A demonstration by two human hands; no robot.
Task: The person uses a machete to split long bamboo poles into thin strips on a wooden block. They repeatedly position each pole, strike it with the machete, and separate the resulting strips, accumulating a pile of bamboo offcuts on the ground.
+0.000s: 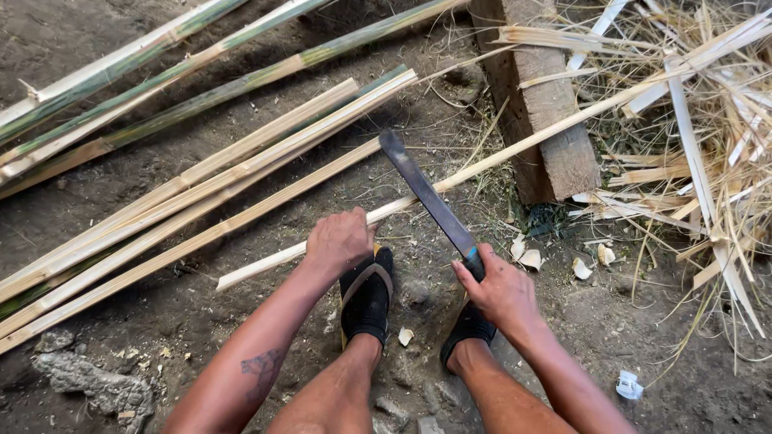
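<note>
Right hand [500,291] grips machete [426,195], blade pointing up-left across bamboo strip [482,165], which left hand [338,241] pins; wooden block [540,104] close right.

You are squatting in an open-air bamboo-working yard on bare packed dirt [145,201]. Take the upright wooden block [540,120] as your mark: left of it lie long split bamboo strips [201,181] and green-skinned half culms [121,68], right of it a heap of thin shavings and slivers [708,120], and just below it pale chips [527,255] dot the ground
</note>
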